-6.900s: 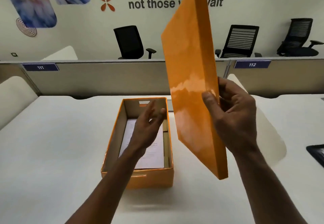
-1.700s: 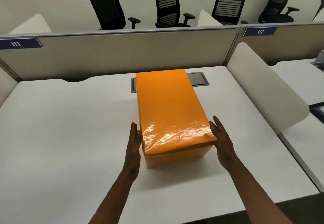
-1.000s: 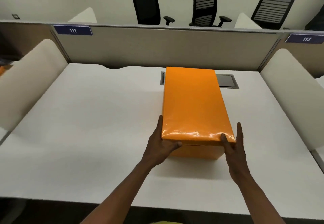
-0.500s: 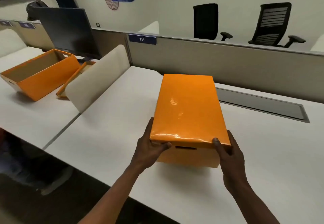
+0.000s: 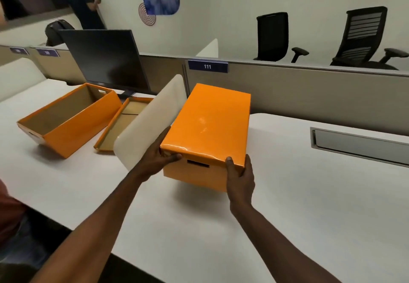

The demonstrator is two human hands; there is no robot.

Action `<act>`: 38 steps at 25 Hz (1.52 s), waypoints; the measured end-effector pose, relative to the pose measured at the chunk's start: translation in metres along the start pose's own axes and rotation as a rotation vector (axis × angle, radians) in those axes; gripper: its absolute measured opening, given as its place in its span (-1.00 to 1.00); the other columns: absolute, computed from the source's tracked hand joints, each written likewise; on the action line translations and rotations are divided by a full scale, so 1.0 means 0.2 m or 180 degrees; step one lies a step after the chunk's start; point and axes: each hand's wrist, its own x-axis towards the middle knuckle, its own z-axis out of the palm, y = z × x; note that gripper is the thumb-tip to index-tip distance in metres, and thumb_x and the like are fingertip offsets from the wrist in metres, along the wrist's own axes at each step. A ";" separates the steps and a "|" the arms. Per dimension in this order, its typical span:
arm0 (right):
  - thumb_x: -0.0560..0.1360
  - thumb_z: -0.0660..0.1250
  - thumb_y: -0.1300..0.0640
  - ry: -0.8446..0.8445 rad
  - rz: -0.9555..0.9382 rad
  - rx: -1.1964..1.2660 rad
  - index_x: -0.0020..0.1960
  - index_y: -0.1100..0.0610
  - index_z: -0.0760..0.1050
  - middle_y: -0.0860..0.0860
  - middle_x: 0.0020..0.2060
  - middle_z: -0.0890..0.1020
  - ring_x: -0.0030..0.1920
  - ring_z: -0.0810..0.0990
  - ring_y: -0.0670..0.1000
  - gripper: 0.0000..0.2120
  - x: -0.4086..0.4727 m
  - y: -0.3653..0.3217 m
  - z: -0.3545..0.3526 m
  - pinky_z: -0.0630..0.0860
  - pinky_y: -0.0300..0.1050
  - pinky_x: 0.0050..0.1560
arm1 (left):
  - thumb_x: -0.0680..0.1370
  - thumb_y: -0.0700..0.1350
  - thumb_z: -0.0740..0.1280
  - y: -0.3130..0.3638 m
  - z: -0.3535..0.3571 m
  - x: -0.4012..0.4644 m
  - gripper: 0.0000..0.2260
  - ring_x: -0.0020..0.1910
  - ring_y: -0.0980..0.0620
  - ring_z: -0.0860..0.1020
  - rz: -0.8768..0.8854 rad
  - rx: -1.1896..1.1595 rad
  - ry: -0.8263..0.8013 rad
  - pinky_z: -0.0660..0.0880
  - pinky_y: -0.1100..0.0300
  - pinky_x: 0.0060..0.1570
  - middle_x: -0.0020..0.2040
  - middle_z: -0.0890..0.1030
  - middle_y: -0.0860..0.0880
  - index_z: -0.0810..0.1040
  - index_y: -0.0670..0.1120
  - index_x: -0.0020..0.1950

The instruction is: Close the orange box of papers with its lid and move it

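In the head view the lid (image 5: 212, 123) sits closed on the orange box (image 5: 197, 175), so the closing step looks done and the moving step is in hand. The left hand (image 5: 158, 157) clasps the near left corner, thumb across the front under the lid rim; the right hand (image 5: 241, 177) clasps the near right corner, thumb on the lid's edge. The box appears lifted, just clear of the desk (image 5: 298, 205), close to the desk's left edge beside the curved white divider (image 5: 150, 123). Its long axis runs away from the person toward the back partition (image 5: 309, 92), slightly rightward, handle-slot end nearest. The next move likely calls for clearing the divider while keeping the box level.
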 end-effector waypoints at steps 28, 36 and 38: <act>0.55 0.40 0.00 -0.0730 -0.2037 -0.3039 0.61 -0.13 0.06 0.14 0.63 -0.09 0.45 0.39 0.28 -0.24 0.19 0.20 0.56 0.60 0.06 0.16 | 0.54 -0.19 0.42 -0.47 -0.37 0.29 -0.24 0.65 -0.16 0.07 0.0856 0.3090 -0.0149 0.04 -0.21 0.56 0.65 0.16 -0.04 0.12 0.11 0.63; 0.44 0.19 -0.49 -0.0444 -0.2327 -0.3061 0.64 -0.03 -0.08 0.16 0.62 0.03 0.55 0.21 0.21 -0.03 0.23 0.08 0.40 0.33 0.12 0.42 | 0.39 0.35 0.42 -0.32 -0.22 0.25 0.00 0.65 -0.03 -0.19 0.1151 0.2861 -0.0476 -0.17 -0.08 0.60 0.67 -0.10 0.03 -0.10 0.16 0.65; 0.45 0.14 -0.50 -0.0290 -0.2335 -0.3118 0.64 -0.01 -0.07 0.17 0.62 0.04 0.59 0.12 0.19 -0.04 0.33 -0.04 0.30 0.24 0.14 0.47 | 0.38 0.45 0.32 -0.18 -0.12 0.27 -0.02 0.66 0.00 -0.17 0.1275 0.2657 -0.0460 -0.15 -0.07 0.61 0.68 -0.05 0.05 -0.07 0.15 0.65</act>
